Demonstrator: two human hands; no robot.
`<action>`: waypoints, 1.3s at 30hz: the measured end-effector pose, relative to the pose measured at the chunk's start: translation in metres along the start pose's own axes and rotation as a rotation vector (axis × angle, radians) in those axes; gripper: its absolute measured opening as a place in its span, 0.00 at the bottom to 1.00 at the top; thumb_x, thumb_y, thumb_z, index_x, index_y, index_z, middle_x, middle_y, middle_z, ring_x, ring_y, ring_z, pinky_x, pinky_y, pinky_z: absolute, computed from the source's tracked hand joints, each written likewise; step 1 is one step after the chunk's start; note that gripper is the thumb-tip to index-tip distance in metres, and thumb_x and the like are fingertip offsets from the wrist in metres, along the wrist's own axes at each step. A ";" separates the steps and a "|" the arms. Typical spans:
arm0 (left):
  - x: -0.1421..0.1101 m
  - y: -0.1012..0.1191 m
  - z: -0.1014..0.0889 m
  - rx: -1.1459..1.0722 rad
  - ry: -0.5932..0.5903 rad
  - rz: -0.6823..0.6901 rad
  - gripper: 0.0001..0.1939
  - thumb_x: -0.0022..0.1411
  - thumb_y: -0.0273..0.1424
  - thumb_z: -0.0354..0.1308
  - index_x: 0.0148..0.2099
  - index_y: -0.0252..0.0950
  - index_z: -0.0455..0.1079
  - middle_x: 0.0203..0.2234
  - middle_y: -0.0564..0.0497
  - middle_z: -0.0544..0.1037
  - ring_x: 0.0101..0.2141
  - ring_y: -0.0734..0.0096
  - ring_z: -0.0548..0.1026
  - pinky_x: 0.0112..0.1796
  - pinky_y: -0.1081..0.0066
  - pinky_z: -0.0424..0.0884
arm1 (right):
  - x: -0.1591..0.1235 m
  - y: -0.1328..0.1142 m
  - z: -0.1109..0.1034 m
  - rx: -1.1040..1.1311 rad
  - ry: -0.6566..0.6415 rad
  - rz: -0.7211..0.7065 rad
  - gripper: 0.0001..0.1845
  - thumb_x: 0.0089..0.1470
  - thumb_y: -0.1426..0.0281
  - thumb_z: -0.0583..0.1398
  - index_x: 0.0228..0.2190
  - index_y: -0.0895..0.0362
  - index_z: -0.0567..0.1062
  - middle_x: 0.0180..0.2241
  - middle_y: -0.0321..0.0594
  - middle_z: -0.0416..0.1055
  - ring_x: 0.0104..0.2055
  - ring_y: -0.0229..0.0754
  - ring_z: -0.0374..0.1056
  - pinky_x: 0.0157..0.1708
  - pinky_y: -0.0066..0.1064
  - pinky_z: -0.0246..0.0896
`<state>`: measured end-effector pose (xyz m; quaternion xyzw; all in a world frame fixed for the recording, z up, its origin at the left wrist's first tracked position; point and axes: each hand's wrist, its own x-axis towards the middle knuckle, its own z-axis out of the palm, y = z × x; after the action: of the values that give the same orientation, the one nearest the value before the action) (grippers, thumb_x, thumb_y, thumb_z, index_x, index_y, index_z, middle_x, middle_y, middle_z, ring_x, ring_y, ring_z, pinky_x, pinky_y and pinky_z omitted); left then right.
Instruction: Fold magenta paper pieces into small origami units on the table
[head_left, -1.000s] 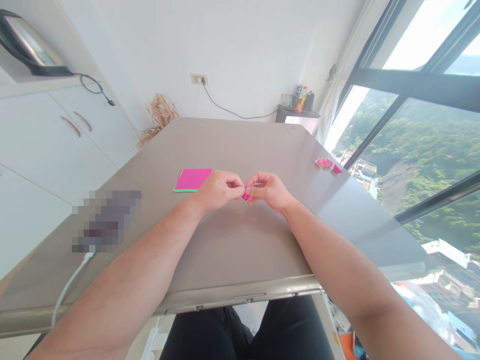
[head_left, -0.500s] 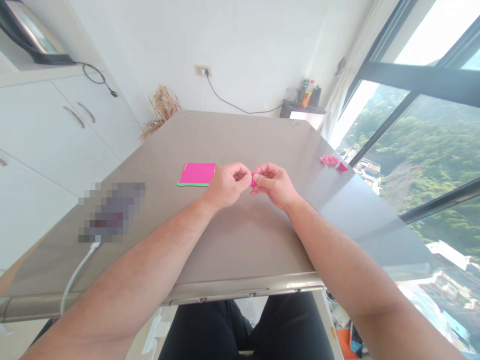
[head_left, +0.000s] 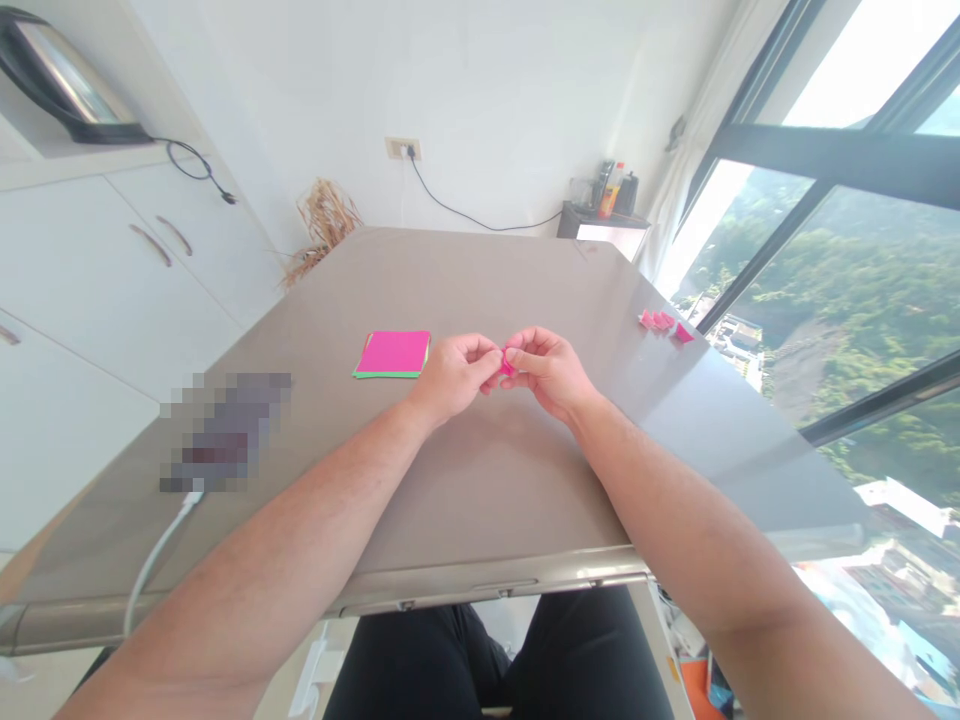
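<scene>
Over the middle of the table my left hand point(head_left: 459, 375) and my right hand point(head_left: 549, 368) meet, fingertips pinched on a small piece of folded pink paper point(head_left: 507, 364). Most of that piece is covered by my fingers, so its shape is unclear. Just left of my left hand lies a stack of coloured paper sheets point(head_left: 394, 352), bright pink on top with green showing at the edge. Several small folded pink paper pieces point(head_left: 663, 321) sit in a row near the table's right edge, by the window.
A blurred-out dark object point(head_left: 229, 435) with a white cable point(head_left: 161, 548) lies on the table point(head_left: 480, 490) at the left. Bottles point(head_left: 611, 190) stand on a small cabinet beyond the far right corner. Dried stalks point(head_left: 327, 220) rise behind the far left edge.
My left fingertips have come in closer against the pink paper, and more of their lower fingers now show beneath it. The stack and the row of folded pieces rest as before; the view tilts slightly.
</scene>
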<state>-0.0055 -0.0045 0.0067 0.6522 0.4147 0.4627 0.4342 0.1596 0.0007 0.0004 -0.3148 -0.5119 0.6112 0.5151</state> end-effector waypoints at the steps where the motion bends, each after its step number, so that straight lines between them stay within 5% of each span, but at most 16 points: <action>1: 0.000 0.000 -0.001 -0.003 -0.042 -0.024 0.12 0.60 0.37 0.60 0.30 0.34 0.72 0.20 0.51 0.74 0.23 0.73 0.71 0.25 0.73 0.69 | 0.000 -0.001 -0.002 -0.001 -0.001 -0.004 0.17 0.43 0.64 0.73 0.30 0.56 0.73 0.25 0.34 0.73 0.28 0.39 0.72 0.31 0.34 0.72; 10: 0.002 -0.002 -0.009 -0.027 -0.208 -0.122 0.09 0.56 0.35 0.64 0.30 0.34 0.74 0.18 0.52 0.70 0.21 0.76 0.67 0.23 0.74 0.65 | 0.000 -0.002 -0.001 -0.051 0.030 -0.016 0.17 0.40 0.65 0.73 0.29 0.56 0.73 0.23 0.32 0.72 0.26 0.38 0.71 0.31 0.35 0.71; 39: 0.002 0.004 -0.004 -0.101 -0.101 -0.168 0.10 0.54 0.30 0.60 0.23 0.34 0.68 0.15 0.54 0.68 0.17 0.78 0.65 0.18 0.75 0.61 | -0.001 0.000 -0.001 -0.113 -0.059 -0.059 0.17 0.43 0.60 0.72 0.30 0.56 0.76 0.29 0.36 0.77 0.31 0.41 0.76 0.33 0.35 0.72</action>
<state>-0.0081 -0.0030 0.0121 0.6149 0.4216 0.4117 0.5240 0.1606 0.0002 -0.0004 -0.3099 -0.5696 0.5751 0.4988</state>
